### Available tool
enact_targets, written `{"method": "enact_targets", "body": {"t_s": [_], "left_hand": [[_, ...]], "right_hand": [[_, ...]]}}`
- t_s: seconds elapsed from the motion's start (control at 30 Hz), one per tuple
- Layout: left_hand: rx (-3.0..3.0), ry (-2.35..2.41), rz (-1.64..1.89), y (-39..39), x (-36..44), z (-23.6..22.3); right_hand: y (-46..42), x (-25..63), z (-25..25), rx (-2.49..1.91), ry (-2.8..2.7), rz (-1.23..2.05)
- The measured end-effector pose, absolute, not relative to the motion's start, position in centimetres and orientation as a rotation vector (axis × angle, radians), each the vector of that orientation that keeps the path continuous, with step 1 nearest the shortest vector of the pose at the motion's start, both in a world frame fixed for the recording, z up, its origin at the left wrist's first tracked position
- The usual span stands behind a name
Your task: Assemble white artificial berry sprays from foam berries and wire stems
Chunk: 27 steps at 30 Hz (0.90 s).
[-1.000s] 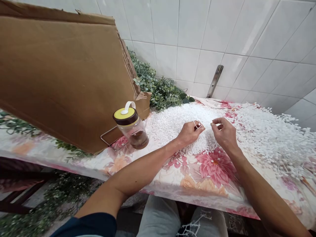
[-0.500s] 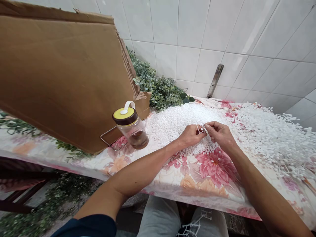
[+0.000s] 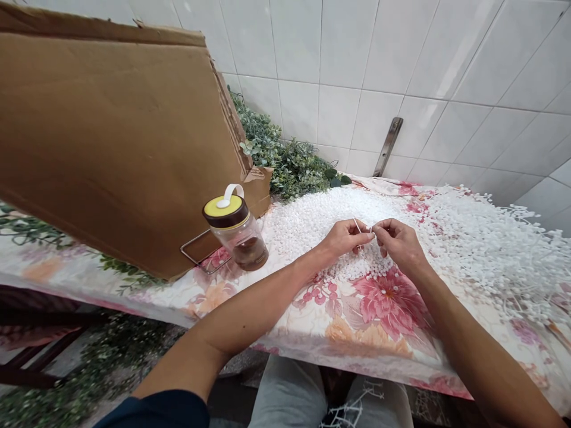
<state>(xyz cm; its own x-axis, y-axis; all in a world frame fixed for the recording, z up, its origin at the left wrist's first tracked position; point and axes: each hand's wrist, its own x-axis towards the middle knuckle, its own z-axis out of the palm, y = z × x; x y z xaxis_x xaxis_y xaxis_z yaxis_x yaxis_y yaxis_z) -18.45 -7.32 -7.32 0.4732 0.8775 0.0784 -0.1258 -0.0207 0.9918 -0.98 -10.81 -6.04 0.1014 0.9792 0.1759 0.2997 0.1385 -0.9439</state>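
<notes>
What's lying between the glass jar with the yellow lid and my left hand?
In the head view, small white beads lie spread on the floral tablecloth between the glass jar and your left hand.

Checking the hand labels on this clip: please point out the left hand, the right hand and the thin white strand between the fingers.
left hand (image 3: 345, 239): head view, on the back of the hand.
right hand (image 3: 400, 242): head view, on the back of the hand.
thin white strand (image 3: 357, 224): head view, on the part rising from the left fingers.
</notes>
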Motion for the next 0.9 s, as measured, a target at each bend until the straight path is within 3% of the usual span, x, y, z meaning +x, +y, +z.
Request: {"method": "enact_targets", "body": {"t_s": [0.9], "left_hand": [[1.165, 0.748, 1.041, -7.5, -18.5, -6.5]], "right_hand": [[-10.8, -0.9, -6.0, -1.316, -1.404, 0.965]]}}
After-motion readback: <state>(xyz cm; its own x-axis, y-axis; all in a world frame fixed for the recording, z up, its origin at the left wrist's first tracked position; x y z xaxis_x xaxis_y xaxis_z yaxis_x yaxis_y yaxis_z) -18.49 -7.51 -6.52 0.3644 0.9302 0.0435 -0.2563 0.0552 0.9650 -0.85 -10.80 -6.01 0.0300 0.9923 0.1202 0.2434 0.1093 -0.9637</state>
